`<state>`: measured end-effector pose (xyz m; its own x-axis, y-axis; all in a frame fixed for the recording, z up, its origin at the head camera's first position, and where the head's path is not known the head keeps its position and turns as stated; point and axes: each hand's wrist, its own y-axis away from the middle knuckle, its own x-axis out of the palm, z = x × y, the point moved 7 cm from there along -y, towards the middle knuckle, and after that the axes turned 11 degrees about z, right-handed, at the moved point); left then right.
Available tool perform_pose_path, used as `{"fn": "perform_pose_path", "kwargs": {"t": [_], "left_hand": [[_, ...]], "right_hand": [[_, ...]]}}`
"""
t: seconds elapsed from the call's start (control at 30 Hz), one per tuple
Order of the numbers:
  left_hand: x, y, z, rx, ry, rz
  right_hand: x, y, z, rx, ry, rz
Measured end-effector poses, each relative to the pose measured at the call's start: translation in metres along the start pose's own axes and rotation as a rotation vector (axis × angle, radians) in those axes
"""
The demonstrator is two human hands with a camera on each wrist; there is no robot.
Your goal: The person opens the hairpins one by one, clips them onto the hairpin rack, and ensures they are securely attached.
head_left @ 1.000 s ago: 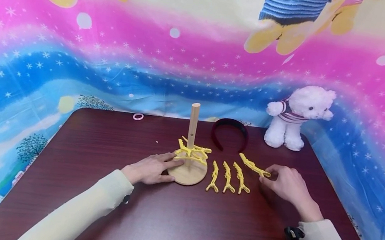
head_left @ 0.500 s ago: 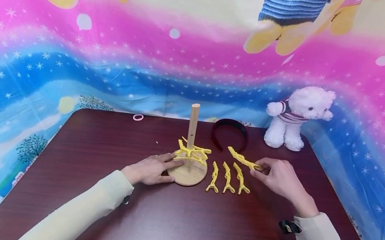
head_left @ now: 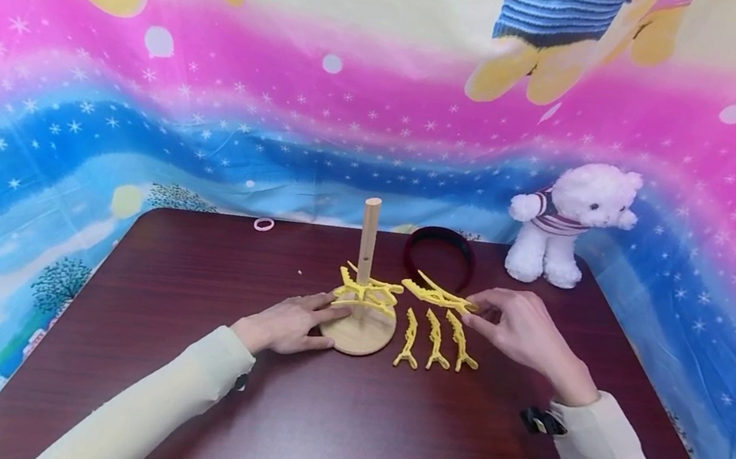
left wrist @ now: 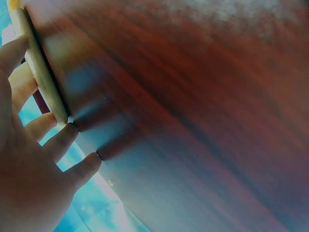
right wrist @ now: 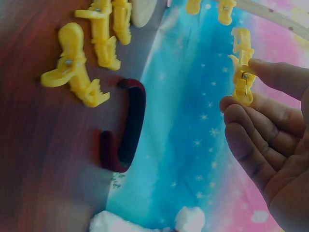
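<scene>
My right hand [head_left: 525, 331] pinches the tail end of a yellow alligator hair clip [head_left: 438, 298] between thumb and fingers, above the table. The clip's two prongs stand apart and point left toward a wooden stand [head_left: 370, 234]. Several yellow hair clips [head_left: 365, 292] are on the lower part of the stand's post. My left hand [head_left: 288, 323] rests on the left edge of its round base [head_left: 359, 340], fingers fairly straight; the left wrist view shows them spread beside the base's rim [left wrist: 46, 72]. Three more hair clips [head_left: 435, 340] lie in a row right of the base.
A dark red headband [head_left: 441, 245] lies behind the clips, and a pink ring [head_left: 263, 224] near the table's back edge. At the back right stands a white plush bear [head_left: 568, 221]. A printed cloth [head_left: 323, 150] hangs around the table [head_left: 336, 433].
My right hand has carried the hair clip leftward, closer to the post. The clip's prongs, together before, have spread apart. My left hand has stayed on the base.
</scene>
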<state>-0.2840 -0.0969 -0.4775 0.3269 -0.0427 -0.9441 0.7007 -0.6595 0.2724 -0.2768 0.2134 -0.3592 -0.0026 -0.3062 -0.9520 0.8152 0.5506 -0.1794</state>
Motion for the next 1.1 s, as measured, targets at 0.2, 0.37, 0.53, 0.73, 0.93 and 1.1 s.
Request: {"fn": "perform_pose_path", "kwargs": {"t": [0.2,0.37,0.53,0.73,0.93,1.1], "left_hand": [[-0.002,0.002,-0.002,-0.003,0.004,0.007],[-0.002,0.002,-0.002,-0.002,-0.005,0.005],[-0.002,0.002,-0.002,-0.002,0.001,0.007],[-0.001,0.001,-0.001,-0.005,0.003,0.013],[0.000,0.001,0.000,-0.015,0.006,0.019],[0.000,0.000,-0.001,-0.011,0.007,0.020]], "right_hand": [[-0.004,-0.011,0.015,-0.040,0.001,-0.007],[-0.007,-0.020,0.028,-0.072,0.000,-0.007],[-0.007,-0.029,0.040,-0.088,-0.010,0.012],[-0.005,-0.040,0.053,-0.112,-0.020,0.032],[-0.002,-0.051,0.064,-0.126,-0.014,0.049],[0.001,-0.060,0.071,-0.116,0.001,0.063]]}}
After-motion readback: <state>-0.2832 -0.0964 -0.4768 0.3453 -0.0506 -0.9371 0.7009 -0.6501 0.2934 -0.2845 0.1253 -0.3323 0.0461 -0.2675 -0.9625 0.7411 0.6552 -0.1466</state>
